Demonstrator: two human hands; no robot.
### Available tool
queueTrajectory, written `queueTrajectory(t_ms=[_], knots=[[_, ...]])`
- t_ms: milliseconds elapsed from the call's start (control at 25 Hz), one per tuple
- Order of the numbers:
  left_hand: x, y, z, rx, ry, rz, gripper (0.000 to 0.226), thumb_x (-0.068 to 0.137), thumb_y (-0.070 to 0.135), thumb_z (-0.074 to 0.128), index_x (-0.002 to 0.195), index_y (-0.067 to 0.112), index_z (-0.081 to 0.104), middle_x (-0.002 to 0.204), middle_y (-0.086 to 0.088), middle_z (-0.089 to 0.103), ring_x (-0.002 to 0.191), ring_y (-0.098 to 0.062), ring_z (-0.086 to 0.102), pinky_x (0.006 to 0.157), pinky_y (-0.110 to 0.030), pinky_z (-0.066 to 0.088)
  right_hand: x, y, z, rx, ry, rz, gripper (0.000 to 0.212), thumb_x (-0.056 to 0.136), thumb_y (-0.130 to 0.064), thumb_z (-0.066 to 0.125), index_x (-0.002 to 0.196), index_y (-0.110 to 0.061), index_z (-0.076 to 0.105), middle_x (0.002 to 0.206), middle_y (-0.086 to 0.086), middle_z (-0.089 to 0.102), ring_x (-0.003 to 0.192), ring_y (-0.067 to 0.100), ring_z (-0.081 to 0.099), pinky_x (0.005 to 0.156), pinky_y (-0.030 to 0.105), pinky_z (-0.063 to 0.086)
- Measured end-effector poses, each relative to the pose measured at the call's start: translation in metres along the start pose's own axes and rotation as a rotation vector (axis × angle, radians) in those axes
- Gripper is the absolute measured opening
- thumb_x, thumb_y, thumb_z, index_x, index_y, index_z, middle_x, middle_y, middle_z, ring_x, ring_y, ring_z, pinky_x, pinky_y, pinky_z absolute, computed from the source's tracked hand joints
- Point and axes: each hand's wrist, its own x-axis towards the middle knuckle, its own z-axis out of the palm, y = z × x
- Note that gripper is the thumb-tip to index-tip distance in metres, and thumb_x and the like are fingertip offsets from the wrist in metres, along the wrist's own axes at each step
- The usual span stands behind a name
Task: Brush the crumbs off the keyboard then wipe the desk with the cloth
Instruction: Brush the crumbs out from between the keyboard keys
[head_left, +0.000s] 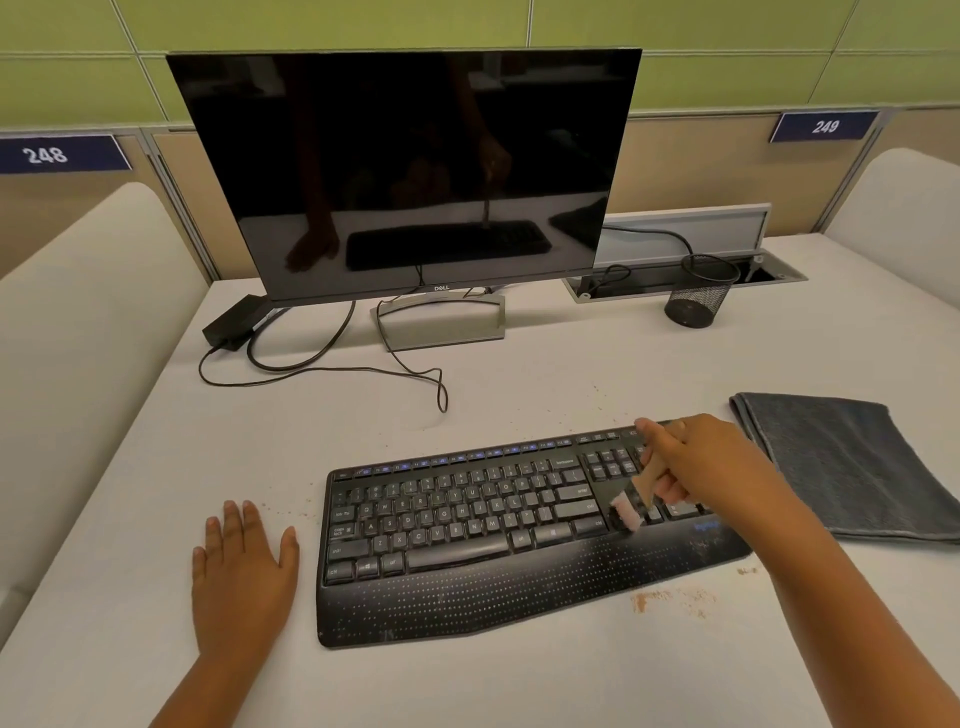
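The right hand (696, 462) is gripping a light, stiff brush (636, 499) by its handle over the keyboard (467, 530), while the left hand (241, 566) is lying flat and open beside it, the soft cloth (852, 467) waiting to its right.

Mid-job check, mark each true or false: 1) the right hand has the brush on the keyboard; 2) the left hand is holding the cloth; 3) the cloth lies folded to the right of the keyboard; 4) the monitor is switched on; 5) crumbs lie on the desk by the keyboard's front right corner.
1) True. The right hand grips the brush, bristles down on the keyboard near its right end.
2) False. The left hand rests flat on the desk, left of the keyboard, holding nothing.
3) True. The cloth lies folded on the desk, untouched.
4) False. The monitor screen is dark, showing only reflections.
5) True. Brown crumbs are scattered there.
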Motion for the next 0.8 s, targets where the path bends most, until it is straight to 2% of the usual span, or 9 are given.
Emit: queueTrajectory(t_ms=[120, 200, 280, 440, 600, 800], knots=[[0.000, 0.000, 0.000, 0.004, 0.001, 0.002, 0.066, 0.092, 0.043, 0.029, 0.144, 0.003, 0.021, 0.152, -0.016, 0.019, 0.141, -0.031, 0.015, 0.114, -0.043, 0.010, -0.002, 0.001, 0.004, -0.152, 0.017, -0.058, 0.036, 0.097, -0.035, 0.043, 0.078, -0.014, 0.066, 0.066, 0.003, 0.070, 0.064, 0.017, 0.066, 0.074, 0.033, 0.053], [0.000, 0.000, 0.000, -0.005, 0.005, 0.003, 0.066, 0.092, 0.042, 0.030, 0.144, 0.003, 0.021, 0.152, -0.016, 0.020, 0.141, -0.031, 0.015, 0.114, -0.043, 0.010, 0.001, 0.000, 0.005, -0.243, 0.027, 0.019, 0.037, 0.095, -0.028, 0.039, 0.077, -0.012, 0.066, 0.072, 0.004, 0.070, 0.069, 0.021, 0.066, 0.076, 0.036, 0.054], [-0.001, 0.001, -0.001, -0.001, -0.006, -0.005, 0.065, 0.093, 0.042, 0.030, 0.145, 0.004, 0.020, 0.153, -0.015, 0.018, 0.141, -0.030, 0.014, 0.114, -0.042, 0.009, 0.006, -0.003, 0.003, -0.213, 0.058, 0.088, 0.045, 0.096, -0.033, 0.033, 0.074, -0.013, 0.066, 0.069, 0.004, 0.070, 0.069, 0.022, 0.066, 0.076, 0.036, 0.053], [-0.001, 0.003, -0.003, -0.008, -0.003, -0.008, 0.065, 0.093, 0.043, 0.028, 0.146, 0.006, 0.017, 0.154, -0.013, 0.015, 0.142, -0.028, 0.011, 0.114, -0.040, 0.007, 0.018, -0.011, 0.009, -0.170, 0.175, -0.050, 0.048, 0.099, -0.047, 0.028, 0.082, -0.020, 0.064, 0.073, -0.001, 0.068, 0.075, 0.020, 0.063, 0.071, 0.031, 0.047], [-0.001, 0.003, -0.004, -0.010, -0.007, -0.010, 0.065, 0.094, 0.043, 0.029, 0.146, 0.006, 0.017, 0.154, -0.013, 0.015, 0.142, -0.028, 0.010, 0.115, -0.040, 0.007, 0.033, -0.011, 0.020, -0.097, 0.169, -0.101, 0.045, 0.100, -0.044, 0.027, 0.094, -0.016, 0.062, 0.082, 0.002, 0.069, 0.075, 0.022, 0.063, 0.071, 0.033, 0.048], [-0.001, 0.002, -0.003, -0.006, -0.008, -0.004, 0.065, 0.093, 0.042, 0.030, 0.145, 0.004, 0.020, 0.153, -0.014, 0.017, 0.142, -0.029, 0.013, 0.114, -0.041, 0.008, 0.033, -0.007, 0.022, -0.154, 0.196, -0.081, 0.043, 0.100, -0.033, 0.030, 0.087, -0.011, 0.065, 0.080, 0.005, 0.068, 0.078, 0.024, 0.061, 0.065, 0.031, 0.042]])
